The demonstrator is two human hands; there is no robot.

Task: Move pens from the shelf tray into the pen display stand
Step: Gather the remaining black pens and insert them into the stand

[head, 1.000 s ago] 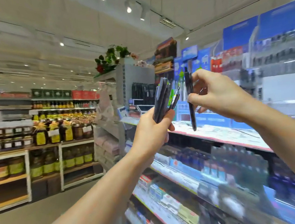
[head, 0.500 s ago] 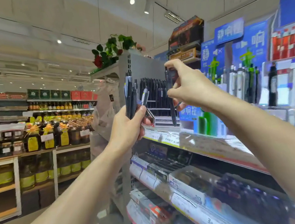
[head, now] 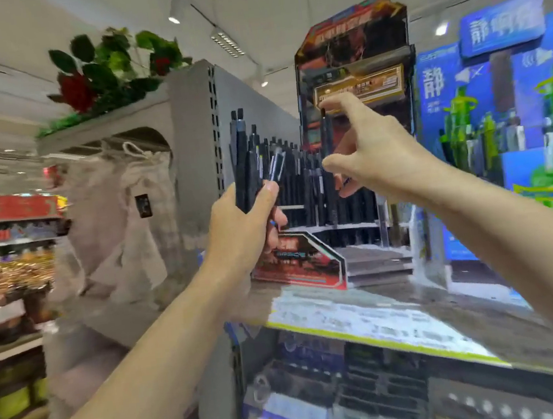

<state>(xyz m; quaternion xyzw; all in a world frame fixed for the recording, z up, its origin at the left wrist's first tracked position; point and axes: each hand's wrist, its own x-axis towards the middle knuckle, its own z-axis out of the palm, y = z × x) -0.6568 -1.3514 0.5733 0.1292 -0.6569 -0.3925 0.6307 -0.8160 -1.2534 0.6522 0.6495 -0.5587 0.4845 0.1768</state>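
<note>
My left hand [head: 247,226] is closed around a bundle of several black pens [head: 245,157], held upright just left of the pen display stand [head: 306,271]. The stand is red and black cardboard with a tall header and rows of black pens [head: 303,185] standing in it. My right hand [head: 375,153] reaches into the stand from the right with one black pen [head: 327,134]. Its index fingertip rests on the pen's top, its thumb lies against the barrel, and the other fingers are spread. This pen stands upright among the stand's pens and rises above them.
The stand sits on a shelf top [head: 367,323] with price labels along its edge. A blue and green pen display [head: 533,118] is to the right. A grey shelf end panel [head: 198,156] with hanging cloth bags [head: 120,213] is to the left. Blurred stationery fills the lower shelves [head: 375,391].
The view has closed in on the red and black stand. My right hand has carried the single pen down into the stand's rows and loosened its fingers. My left hand still grips the bundle.
</note>
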